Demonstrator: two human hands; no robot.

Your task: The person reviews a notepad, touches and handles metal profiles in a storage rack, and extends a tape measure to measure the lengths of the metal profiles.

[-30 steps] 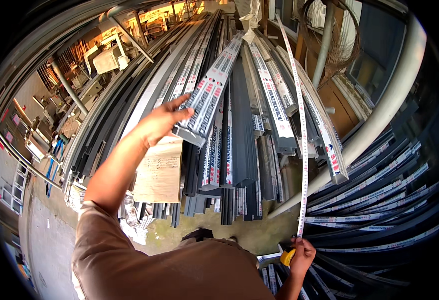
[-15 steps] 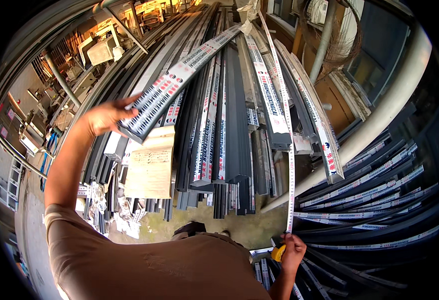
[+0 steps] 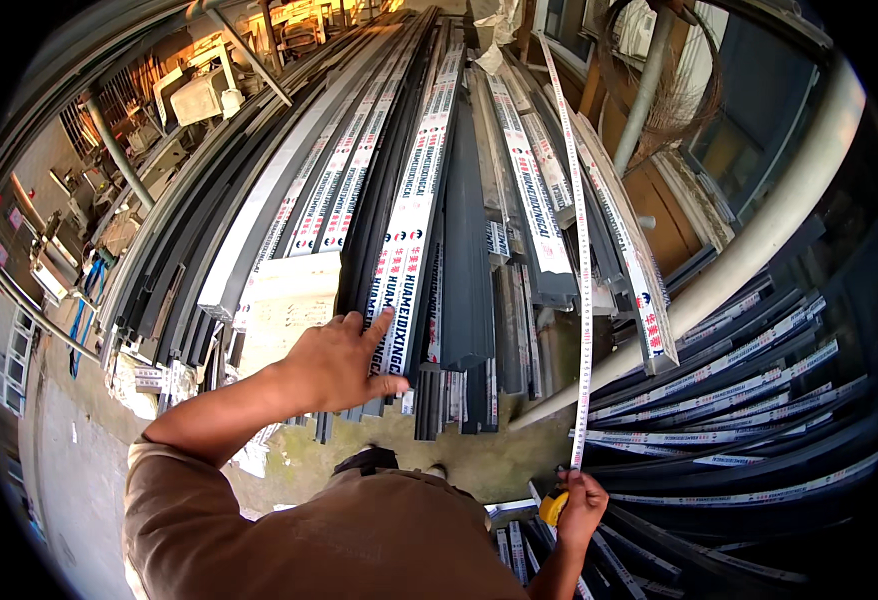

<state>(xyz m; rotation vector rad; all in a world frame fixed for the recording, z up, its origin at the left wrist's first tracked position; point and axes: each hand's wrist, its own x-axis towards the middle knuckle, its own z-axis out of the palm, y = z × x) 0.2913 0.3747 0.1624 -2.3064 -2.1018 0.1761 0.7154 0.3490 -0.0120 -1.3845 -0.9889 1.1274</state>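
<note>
I've got the left hand (image 3: 334, 366) splayed at the near end of a white-striped profile (image 3: 421, 190) stretching ahead of it, right hand (image 3: 585, 503) wrapped around a yellow tape measure (image 3: 552, 507), blade (image 3: 586, 330) out in front.

The left hand (image 3: 337, 366) is on a bar (image 3: 421, 185), left of the tape measure (image 3: 551, 507).

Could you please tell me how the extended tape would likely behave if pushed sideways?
The tape would probably flex easily, since its blade looks thin and narrow. It might also buckle or fold, as a long stretch runs out from the yellow case in the right hand.
</note>
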